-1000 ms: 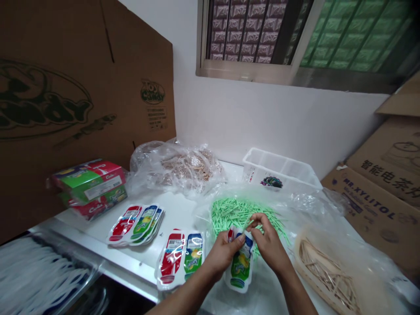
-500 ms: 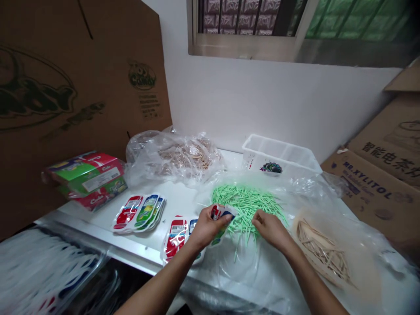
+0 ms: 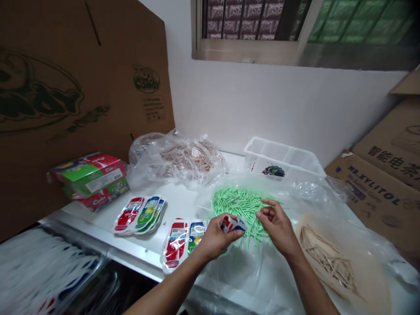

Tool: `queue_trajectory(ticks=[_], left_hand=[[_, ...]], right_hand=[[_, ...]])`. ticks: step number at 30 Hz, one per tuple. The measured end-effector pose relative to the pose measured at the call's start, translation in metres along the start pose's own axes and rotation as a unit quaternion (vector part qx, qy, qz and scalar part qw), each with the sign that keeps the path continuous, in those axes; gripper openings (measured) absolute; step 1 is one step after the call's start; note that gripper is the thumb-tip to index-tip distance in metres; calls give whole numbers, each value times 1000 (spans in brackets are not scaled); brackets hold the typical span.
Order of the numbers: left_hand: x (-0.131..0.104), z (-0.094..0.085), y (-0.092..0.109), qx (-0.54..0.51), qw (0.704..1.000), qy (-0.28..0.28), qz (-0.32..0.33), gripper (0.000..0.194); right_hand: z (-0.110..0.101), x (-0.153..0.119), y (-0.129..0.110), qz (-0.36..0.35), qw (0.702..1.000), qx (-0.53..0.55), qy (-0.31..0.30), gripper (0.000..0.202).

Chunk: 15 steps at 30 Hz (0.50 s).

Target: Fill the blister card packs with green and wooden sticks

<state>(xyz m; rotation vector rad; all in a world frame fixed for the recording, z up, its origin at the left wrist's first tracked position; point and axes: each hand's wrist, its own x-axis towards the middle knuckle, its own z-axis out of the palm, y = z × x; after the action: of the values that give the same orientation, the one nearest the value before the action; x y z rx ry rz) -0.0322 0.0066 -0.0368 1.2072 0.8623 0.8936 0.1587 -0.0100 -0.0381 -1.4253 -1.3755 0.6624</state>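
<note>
My left hand [image 3: 218, 238] is closed around a glossy red, white and blue packet [image 3: 234, 224], its upper end showing past the thumb. To the right, above a heap of pale green sticks [image 3: 234, 201], is my right hand [image 3: 275, 223]. Its thumb and a curled finger come together, apparently pinching a green stick [image 3: 252, 226] that slants toward the packet; the index finger sticks out. Beside my left wrist lies a stack of red and green packets [image 3: 176, 245], partly covered by the forearm. Another packet stack [image 3: 139, 214] rests further left.
Behind are a clear bag of brown sticks [image 3: 187, 157] and a white plastic basket [image 3: 284, 159]. A bowl of thin brown sticks [image 3: 328, 258] sits at right under clear film. Printed cartons [image 3: 98, 179] stand left, by a large cardboard box [image 3: 114, 57]. Cardboard boxes [image 3: 374, 183] line the right.
My left hand has shifted right with the packet. My right hand has moved slightly up and right, its index finger now extended from the earlier closed pinch. The view has shifted slightly.
</note>
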Motion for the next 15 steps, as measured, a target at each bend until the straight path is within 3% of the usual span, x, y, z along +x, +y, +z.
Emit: queue_trajectory(ticks=[2, 5, 10, 12, 15], left_hand=[[-2, 4, 2, 10, 1000, -13, 6, 34], [-4, 9, 6, 26, 999, -28, 21, 31], [-8, 13, 7, 44, 998, -39, 30, 32], [-9, 16, 7, 47, 997, -48, 33, 32], [-8, 20, 7, 38, 996, -59, 47, 30]], right_hand=[[2, -8, -19, -28, 996, 76, 33, 47], [6, -19, -35, -50, 995, 71, 59, 34], [6, -27, -35, -69, 980, 113, 147, 30], [5, -29, -35, -74, 982, 103, 143, 29], [5, -35, -39, -82, 995, 34, 53, 18]])
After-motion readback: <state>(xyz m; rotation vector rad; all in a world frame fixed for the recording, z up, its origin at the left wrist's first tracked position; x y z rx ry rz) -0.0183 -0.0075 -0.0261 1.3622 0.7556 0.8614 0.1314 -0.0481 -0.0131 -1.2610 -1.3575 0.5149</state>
